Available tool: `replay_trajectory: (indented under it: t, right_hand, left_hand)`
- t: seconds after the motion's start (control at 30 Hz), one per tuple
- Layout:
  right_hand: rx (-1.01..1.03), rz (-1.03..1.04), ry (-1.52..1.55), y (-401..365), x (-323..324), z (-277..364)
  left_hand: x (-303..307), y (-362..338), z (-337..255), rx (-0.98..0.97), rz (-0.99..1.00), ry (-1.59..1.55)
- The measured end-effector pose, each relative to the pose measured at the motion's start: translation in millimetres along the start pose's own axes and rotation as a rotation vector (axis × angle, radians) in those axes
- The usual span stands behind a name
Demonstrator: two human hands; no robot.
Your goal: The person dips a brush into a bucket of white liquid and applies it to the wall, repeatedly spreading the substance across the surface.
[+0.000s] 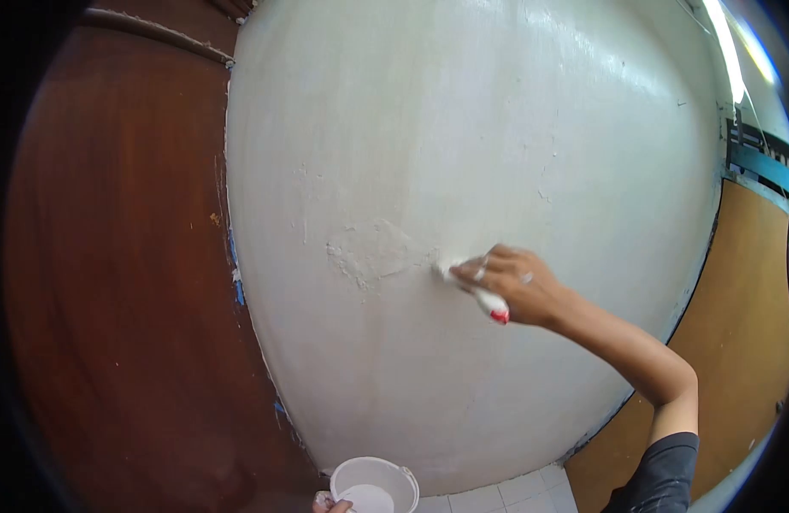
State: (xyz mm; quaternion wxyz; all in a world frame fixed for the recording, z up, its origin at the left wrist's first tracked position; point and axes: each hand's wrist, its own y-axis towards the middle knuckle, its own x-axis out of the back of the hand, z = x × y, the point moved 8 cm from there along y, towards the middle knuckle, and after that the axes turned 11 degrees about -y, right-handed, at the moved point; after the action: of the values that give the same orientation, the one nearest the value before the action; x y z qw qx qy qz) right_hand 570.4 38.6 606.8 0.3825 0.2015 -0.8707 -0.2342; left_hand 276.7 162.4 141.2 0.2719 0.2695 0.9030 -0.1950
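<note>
My right hand (518, 282) is closed around a paintbrush (492, 303) with a white handle and a red end. Its bristle end meets the pale wall (497, 154), just right of a rough, peeling patch (373, 250). White smears mark the fingers. Low in view, my left hand (330, 504) grips the rim of a white bucket (405, 489) that holds white paint (369, 498). Only the fingers of that hand show; the rest is cut off by the frame's lower edge.
A dark red-brown wooden panel (121, 256) borders the wall on the left, with blue and white paint marks along the joint. To the right stands a tan board (711, 316). White floor tiles (488, 498) lie below, and a tube light (726, 51) glows at upper right.
</note>
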Motion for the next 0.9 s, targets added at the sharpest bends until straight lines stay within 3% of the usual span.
replay_trajectory:
  t: [0.07, 0.13, 0.2, 0.23, 0.3, 0.33, 0.4, 0.43, 0.5, 0.57, 0.67, 0.73, 0.8, 0.9]
  right_hand:
    - [-0.052, 0.07, 0.12, 13.1, 13.8, -12.3]
    - [0.092, -0.234, -0.041, 40.2, 50.3, -48.6]
    - [-0.113, -0.395, -0.068, 78.0, 87.5, -117.9]
    - [-0.147, -0.449, -0.004, 94.6, 124.0, -129.9]
    - [-0.258, -0.554, -0.169, 118.1, 152.1, -173.6]
    - [-0.426, -0.457, -0.148, 121.1, 163.7, -167.7]
    - [-0.122, -0.582, -0.358, 114.2, 151.1, -142.7]
    - [-0.046, -0.549, -0.485, 106.4, 127.3, -121.5]
    - [0.005, -0.423, -0.193, 74.6, 80.2, -79.9]
    - [-0.005, -0.074, -0.044, 48.9, 39.1, -22.2]
    - [0.04, 0.069, 0.026, 40.2, 16.9, 2.7]
    - [0.117, -0.085, -0.067, 62.4, 43.4, -32.1]
    - [-0.01, -0.349, -0.09, 94.1, 78.6, -95.4]
    - [-0.299, -0.445, -0.205, 132.1, 139.8, -148.6]
  left_hand:
    - [-24.2, -16.4, -26.9, -0.015, 0.011, -0.001]
    - [5.7, 5.9, -1.4, 0.03, -0.031, 0.067]
    - [44.8, 40.1, 31.1, 0.054, -0.034, 0.163]
    - [27.9, 28.7, 17.3, 0.036, -0.042, 0.085]
    - [-23.5, -10.2, -24.0, 0.004, -0.06, -0.069]
    - [-24.9, -9.6, -23.0, 0.018, -0.039, -0.073]
    - [-24.6, -10.0, -22.2, 0.049, -0.001, -0.079]
    - [-23.4, -13.1, -24.0, 0.056, -0.03, -0.076]
    - [-28.2, -23.0, -32.0, 0.073, -0.084, -0.077]
    - [-38.2, -32.4, -44.0, 0.065, -0.022, -0.102]
    - [-36.2, -32.8, -44.3, 0.029, -0.006, -0.11]
    - [-15.9, -15.6, -24.8, 0.019, 0.0, -0.07]
    - [29.0, 13.2, 12.3, 0.038, 0.021, 0.011]
    - [-18.4, -16.7, -32.5, -0.022, 0.012, -0.008]
